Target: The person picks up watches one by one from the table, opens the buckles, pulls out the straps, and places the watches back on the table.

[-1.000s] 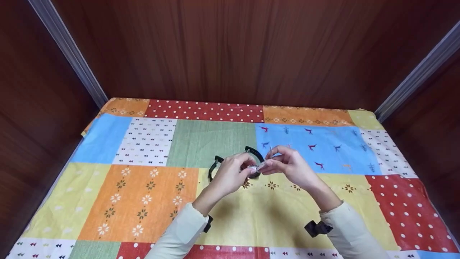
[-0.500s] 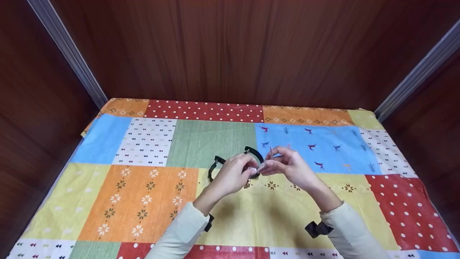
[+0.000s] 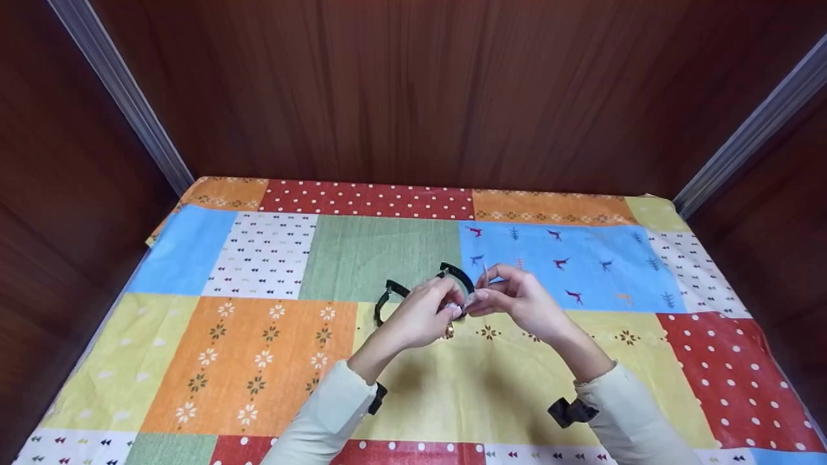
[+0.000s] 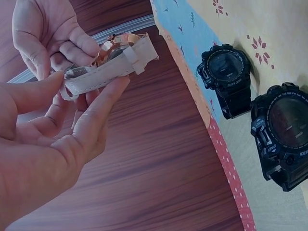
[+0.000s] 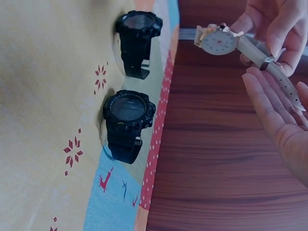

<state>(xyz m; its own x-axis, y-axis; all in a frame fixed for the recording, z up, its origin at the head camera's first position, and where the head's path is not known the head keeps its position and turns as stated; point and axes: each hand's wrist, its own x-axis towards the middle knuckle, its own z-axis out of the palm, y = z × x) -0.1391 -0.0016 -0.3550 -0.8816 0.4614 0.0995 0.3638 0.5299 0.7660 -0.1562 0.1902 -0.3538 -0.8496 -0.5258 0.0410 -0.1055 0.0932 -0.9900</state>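
Observation:
A wristwatch with a pale strap, rose-gold case and white dial (image 5: 219,42) is held above the table between both hands. My left hand (image 3: 420,313) pinches the strap by its metal buckle, as the left wrist view shows with the strap (image 4: 108,72) across the fingers. The watch case (image 3: 449,331) hangs below that hand. My right hand (image 3: 520,297) has the strap's holed free end (image 5: 288,91) between thumb and fingers; its exact contact is partly hidden. Beyond the hands, two black digital watches (image 4: 226,67) (image 5: 127,108) stand on the cloth.
A patchwork tablecloth (image 3: 258,361) covers the table. Dark wood panels (image 3: 413,97) rise behind it and at both sides, with metal strips (image 3: 123,97) at the corners. In the head view the left hand partly hides the black watches.
The left hand and the hanging watch case have shifted slightly to the right, and the right hand's fingertips have moved a little along the strap. The black watches have stayed put.

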